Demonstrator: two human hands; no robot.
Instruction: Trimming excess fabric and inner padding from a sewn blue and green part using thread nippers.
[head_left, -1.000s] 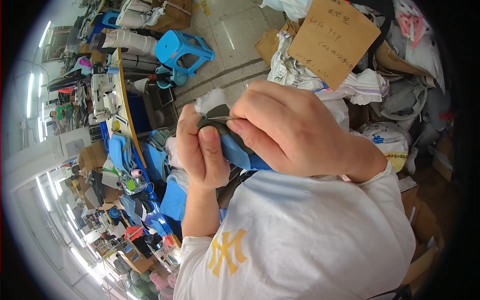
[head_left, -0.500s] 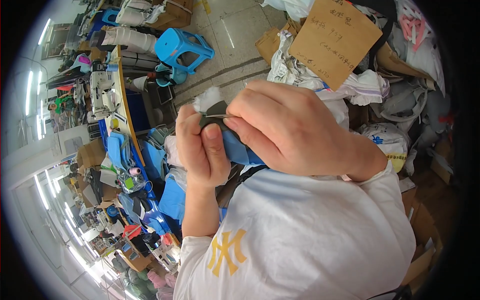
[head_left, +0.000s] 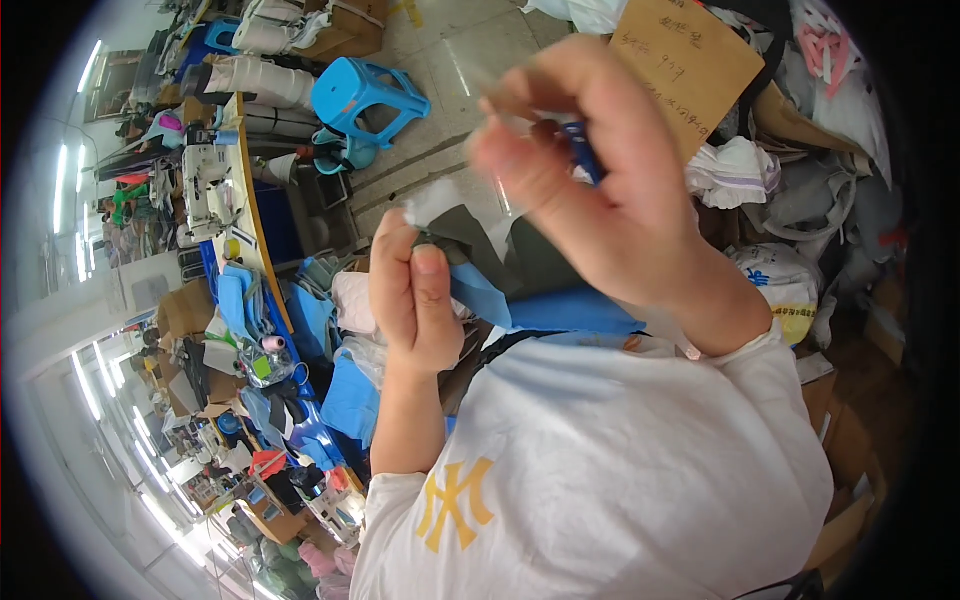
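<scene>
My left hand [head_left: 415,300] is closed on a piece of dark olive fabric [head_left: 470,235], pinched between thumb and fingers, with white fluffy material [head_left: 432,200] at its top edge. Blue fabric [head_left: 570,312] hangs below the olive layer. My right hand [head_left: 610,200] is raised above and to the right of it, blurred by motion, its fingers curled round a small tool with a dark blue handle [head_left: 583,155]; the tool's tip is too smeared to make out.
A wooden-edged sewing bench [head_left: 245,190] with machines [head_left: 205,190] and blue fabric pieces runs along the left. A blue plastic stool [head_left: 355,100] stands on the tiled floor ahead. Cardboard [head_left: 685,80], plastic bags and scraps are piled at the right.
My right hand has left the pinch at the fabric and swung upward, now showing the blue-handled tool. My left hand still grips the fabric, shifted slightly right. More olive and blue cloth shows.
</scene>
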